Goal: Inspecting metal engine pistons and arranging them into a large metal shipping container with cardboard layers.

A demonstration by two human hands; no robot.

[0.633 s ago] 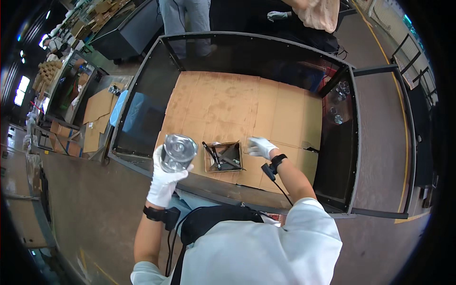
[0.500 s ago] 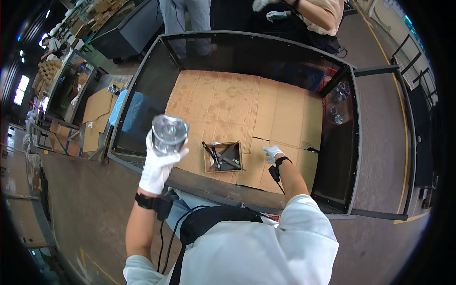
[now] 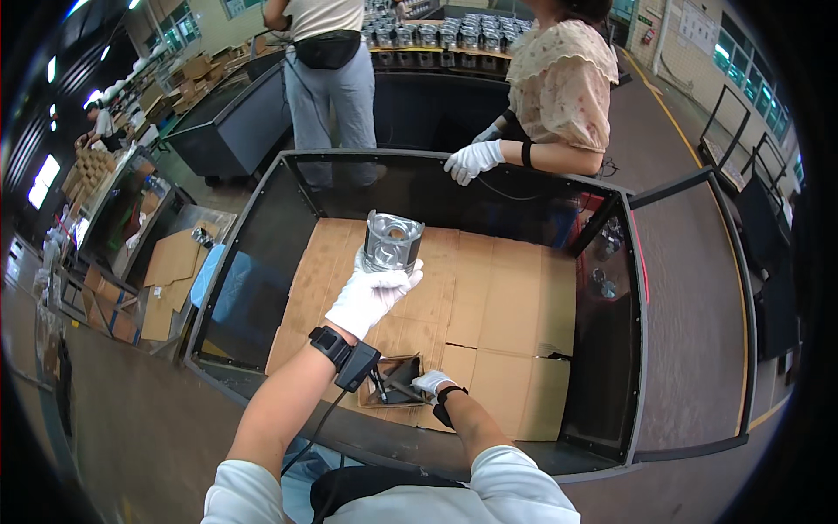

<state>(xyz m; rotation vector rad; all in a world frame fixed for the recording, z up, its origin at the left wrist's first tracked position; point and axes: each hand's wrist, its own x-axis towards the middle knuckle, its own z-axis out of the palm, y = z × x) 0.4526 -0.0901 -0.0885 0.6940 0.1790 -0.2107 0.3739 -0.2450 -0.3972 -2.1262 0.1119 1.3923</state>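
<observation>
My gloved left hand (image 3: 371,297) is closed around a shiny metal engine piston (image 3: 393,243), holding it up above the cardboard. The piston's open side, with its inner hollow, faces me. Lower down, my gloved right hand (image 3: 433,382) is at the right rim of a small open cardboard box (image 3: 377,403). Its fingers point in over the box, and whether they grip anything is too small to make out. Inside the box lie a black-handled tool (image 3: 378,384) and flat dark bars (image 3: 403,389), partly overlapping.
Cardboard sheets (image 3: 515,297) line a dark-framed, low-walled bench (image 3: 602,419). Beyond its far wall stand two people; a gloved hand (image 3: 474,162) of one rests on the rim. Rows of pistons (image 3: 445,37) fill a table behind. A cart (image 3: 188,253) with flattened cardboard stands at left.
My left hand has carried the piston right, toward the middle. My right hand has moved left to the box. The view has tilted up, and the far person's hand now lies on the rim.
</observation>
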